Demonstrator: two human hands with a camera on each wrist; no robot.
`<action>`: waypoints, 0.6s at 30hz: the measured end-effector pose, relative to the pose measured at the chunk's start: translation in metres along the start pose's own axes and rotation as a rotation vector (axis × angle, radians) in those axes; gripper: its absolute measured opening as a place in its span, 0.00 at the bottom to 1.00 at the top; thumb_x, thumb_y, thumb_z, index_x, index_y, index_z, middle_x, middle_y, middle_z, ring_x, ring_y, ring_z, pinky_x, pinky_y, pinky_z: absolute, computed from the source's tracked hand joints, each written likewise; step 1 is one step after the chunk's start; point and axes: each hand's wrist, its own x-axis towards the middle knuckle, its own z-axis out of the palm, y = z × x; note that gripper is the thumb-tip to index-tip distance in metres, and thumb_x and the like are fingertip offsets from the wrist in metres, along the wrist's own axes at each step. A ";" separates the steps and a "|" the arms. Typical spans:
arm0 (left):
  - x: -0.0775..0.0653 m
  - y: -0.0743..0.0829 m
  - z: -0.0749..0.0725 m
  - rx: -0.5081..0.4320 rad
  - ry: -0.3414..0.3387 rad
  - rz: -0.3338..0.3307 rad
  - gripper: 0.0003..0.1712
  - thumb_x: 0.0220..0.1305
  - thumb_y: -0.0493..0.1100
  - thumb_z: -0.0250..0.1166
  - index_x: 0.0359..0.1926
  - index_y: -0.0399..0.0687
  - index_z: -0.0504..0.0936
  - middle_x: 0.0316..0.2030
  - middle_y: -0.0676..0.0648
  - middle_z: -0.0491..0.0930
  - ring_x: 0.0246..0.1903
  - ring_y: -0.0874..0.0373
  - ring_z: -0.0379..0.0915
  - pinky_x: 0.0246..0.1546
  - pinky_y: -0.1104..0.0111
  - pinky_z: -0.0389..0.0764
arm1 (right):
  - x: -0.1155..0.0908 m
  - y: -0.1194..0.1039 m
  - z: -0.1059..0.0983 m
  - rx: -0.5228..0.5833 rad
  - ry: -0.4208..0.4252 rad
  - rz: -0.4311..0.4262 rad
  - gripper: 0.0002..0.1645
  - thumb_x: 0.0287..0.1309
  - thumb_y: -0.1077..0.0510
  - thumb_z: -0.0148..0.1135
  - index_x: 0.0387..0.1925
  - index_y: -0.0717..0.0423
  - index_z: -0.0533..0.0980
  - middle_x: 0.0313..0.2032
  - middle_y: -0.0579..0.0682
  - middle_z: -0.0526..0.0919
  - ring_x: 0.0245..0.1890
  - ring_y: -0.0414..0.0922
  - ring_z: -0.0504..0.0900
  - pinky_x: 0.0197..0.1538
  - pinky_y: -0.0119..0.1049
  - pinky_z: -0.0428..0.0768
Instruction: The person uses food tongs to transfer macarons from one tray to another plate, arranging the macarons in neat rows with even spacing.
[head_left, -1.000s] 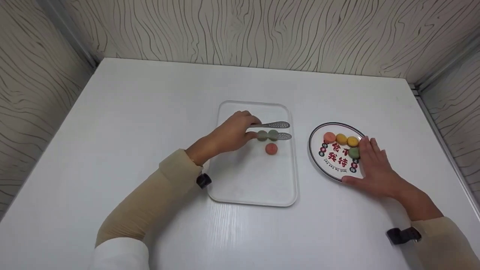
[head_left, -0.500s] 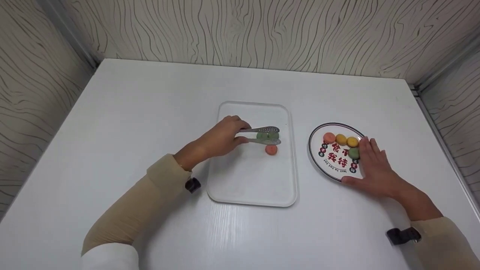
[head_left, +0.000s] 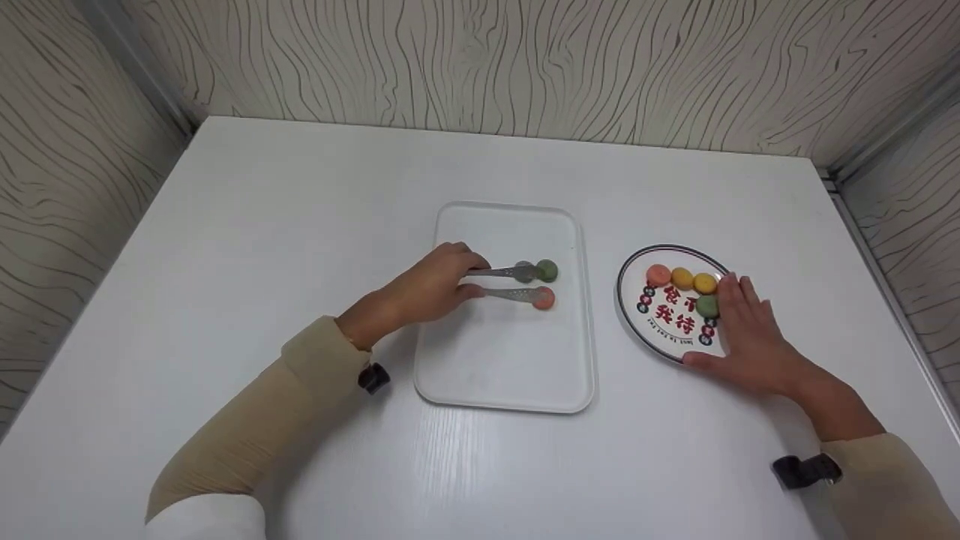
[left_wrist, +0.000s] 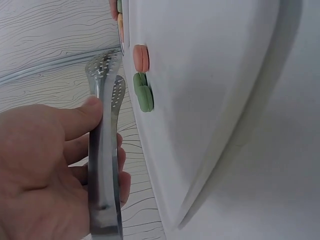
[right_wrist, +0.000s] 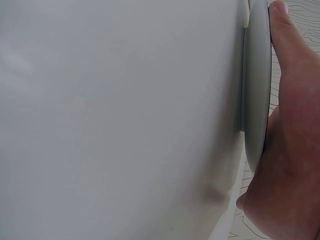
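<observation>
In the head view my left hand (head_left: 431, 285) holds metal food tongs (left_wrist: 104, 170) over the white tray (head_left: 502, 367), thumb on one arm and fingers on the other. The perforated tips stand apart with nothing between them. Beneath the tips, two green macarons (head_left: 548, 271) lie side by side, one partly covered by a tong arm. Just in front of them sits a coral macaron (head_left: 547, 299), also partly covered. My right hand (head_left: 757, 349) rests with straight fingers on the right rim of a round plate (head_left: 645, 328), its thumb at the near edge.
On the plate a coral macaron (head_left: 659, 275) and two yellow macarons (head_left: 682, 279) form a row, with a green macaron (head_left: 706, 306) beside my right fingers. Red and black characters decorate the plate. A white table (head_left: 315, 195) carries everything, and a patterned wall (head_left: 480, 67) stands behind.
My left hand has drawn the tongs back to the left and slightly nearer me, so their tips no longer reach past the macarons. The right hand and plate stay put.
</observation>
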 end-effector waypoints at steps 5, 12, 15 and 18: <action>-0.001 -0.001 0.003 0.013 -0.021 -0.024 0.18 0.71 0.38 0.66 0.58 0.35 0.81 0.52 0.40 0.81 0.51 0.48 0.74 0.55 0.59 0.76 | -0.001 -0.001 0.000 0.003 -0.001 0.005 0.77 0.60 0.32 0.67 0.75 0.72 0.24 0.76 0.72 0.26 0.76 0.65 0.20 0.71 0.69 0.27; 0.002 0.000 0.007 0.019 -0.044 -0.037 0.18 0.70 0.39 0.67 0.57 0.35 0.82 0.51 0.40 0.81 0.51 0.48 0.74 0.55 0.58 0.76 | 0.000 0.000 0.000 0.000 -0.005 0.005 0.77 0.60 0.32 0.66 0.75 0.72 0.24 0.76 0.72 0.26 0.76 0.65 0.19 0.71 0.69 0.27; 0.003 0.000 0.008 0.030 -0.044 -0.038 0.18 0.70 0.39 0.66 0.57 0.35 0.82 0.51 0.40 0.82 0.51 0.48 0.74 0.55 0.58 0.76 | -0.001 -0.001 0.000 0.000 -0.003 0.002 0.78 0.59 0.33 0.67 0.75 0.72 0.24 0.76 0.72 0.26 0.76 0.66 0.20 0.71 0.70 0.28; 0.004 0.000 0.008 0.038 -0.044 -0.042 0.18 0.70 0.39 0.66 0.57 0.36 0.82 0.51 0.40 0.82 0.51 0.48 0.74 0.55 0.58 0.76 | 0.000 -0.001 0.000 0.000 -0.001 0.001 0.78 0.59 0.32 0.67 0.75 0.72 0.24 0.76 0.73 0.26 0.76 0.66 0.20 0.71 0.70 0.28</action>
